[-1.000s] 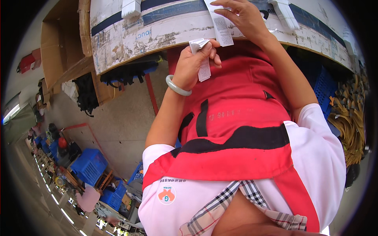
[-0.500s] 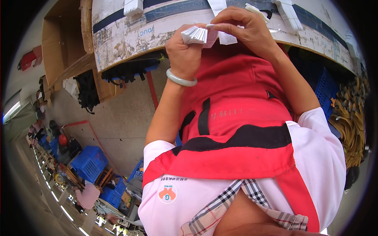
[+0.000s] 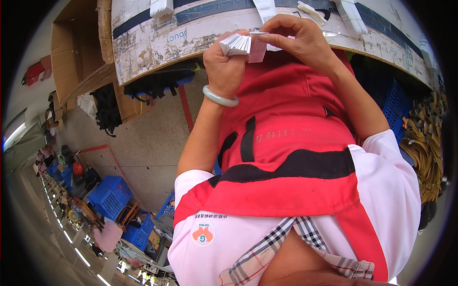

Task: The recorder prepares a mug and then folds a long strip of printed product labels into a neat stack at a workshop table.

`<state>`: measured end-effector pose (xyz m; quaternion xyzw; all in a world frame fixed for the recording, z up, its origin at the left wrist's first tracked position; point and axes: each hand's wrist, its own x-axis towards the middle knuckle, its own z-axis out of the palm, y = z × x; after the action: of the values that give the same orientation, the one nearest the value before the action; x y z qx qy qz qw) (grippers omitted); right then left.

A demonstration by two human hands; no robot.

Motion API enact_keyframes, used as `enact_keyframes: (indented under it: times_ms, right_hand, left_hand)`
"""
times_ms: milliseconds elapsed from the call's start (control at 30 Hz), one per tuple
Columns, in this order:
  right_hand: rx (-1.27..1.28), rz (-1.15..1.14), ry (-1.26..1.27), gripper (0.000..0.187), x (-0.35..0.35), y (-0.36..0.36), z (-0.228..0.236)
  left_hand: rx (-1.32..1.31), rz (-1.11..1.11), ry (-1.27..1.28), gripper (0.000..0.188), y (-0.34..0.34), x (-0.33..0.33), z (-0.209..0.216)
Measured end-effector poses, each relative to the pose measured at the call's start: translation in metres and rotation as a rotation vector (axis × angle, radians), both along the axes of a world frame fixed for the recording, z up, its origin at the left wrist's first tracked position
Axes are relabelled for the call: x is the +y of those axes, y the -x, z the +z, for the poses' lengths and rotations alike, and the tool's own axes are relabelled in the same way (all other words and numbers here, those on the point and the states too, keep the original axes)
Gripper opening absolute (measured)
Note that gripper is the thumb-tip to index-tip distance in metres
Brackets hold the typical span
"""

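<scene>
A person in a red apron (image 3: pixel 281 114) stands at a long, scuffed table (image 3: pixel 148 52), and I'll call straight ahead of that person twelve o'clock. The left hand (image 3: pixel 224 64) is up at twelve, closed tight around a bunch of folded white papers (image 3: pixel 236 44) that spread out like a little fan. The right hand (image 3: pixel 303 43) is at one o'clock, its thumb and finger pinched together on a thin white strip (image 3: pixel 258 33) right beside the bunch. A pinkish slip (image 3: pixel 257 51) hangs down just under that strip; it is small from here, so I can't be sure whether the two are joined.

On the table, a long white paper (image 3: pixel 265 8) lies just past twelve. One white pile (image 3: pixel 161 8) sits at eleven, and another white pile (image 3: pixel 350 16) sits between one and two. A brown box (image 3: pixel 81 47) stands open at ten, and a blue crate (image 3: pixel 109 195) is at eight.
</scene>
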<state>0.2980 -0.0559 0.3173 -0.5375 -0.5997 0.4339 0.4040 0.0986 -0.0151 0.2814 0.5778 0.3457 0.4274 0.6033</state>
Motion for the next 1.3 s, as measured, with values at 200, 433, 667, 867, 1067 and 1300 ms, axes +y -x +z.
enact_keyframes:
  times_ms: [200, 433, 667, 867, 1067, 1300]
  right_hand:
    - [0.037, -0.015, -0.101, 0.018, -0.001, 0.003, -0.005]
    - [0.080, 0.008, 0.016, 0.017, -0.003, 0.000, -0.003]
    - [0.245, -0.013, 0.164, 0.016, -0.009, 0.013, 0.008]
    - [-0.220, -0.119, -0.212, 0.019, 0.015, -0.009, -0.015]
    - [-0.407, -0.306, -0.284, 0.011, 0.042, -0.030, -0.036]
    - [-0.187, -0.231, -0.059, 0.012, 0.017, -0.008, -0.002]
  left_hand:
    - [0.034, 0.008, 0.007, 0.022, -0.003, -0.006, 0.006]
    - [0.004, -0.029, 0.182, 0.011, -0.002, -0.005, 0.008]
    - [-0.143, -0.406, 0.613, 0.045, 0.002, -0.001, 0.009]
    - [-0.277, -0.416, 0.617, 0.033, 0.000, -0.004, -0.005]
    - [-0.259, -0.318, 0.656, 0.026, -0.006, -0.005, -0.006]
    - [0.064, 0.135, -0.180, 0.018, -0.015, 0.007, -0.008]
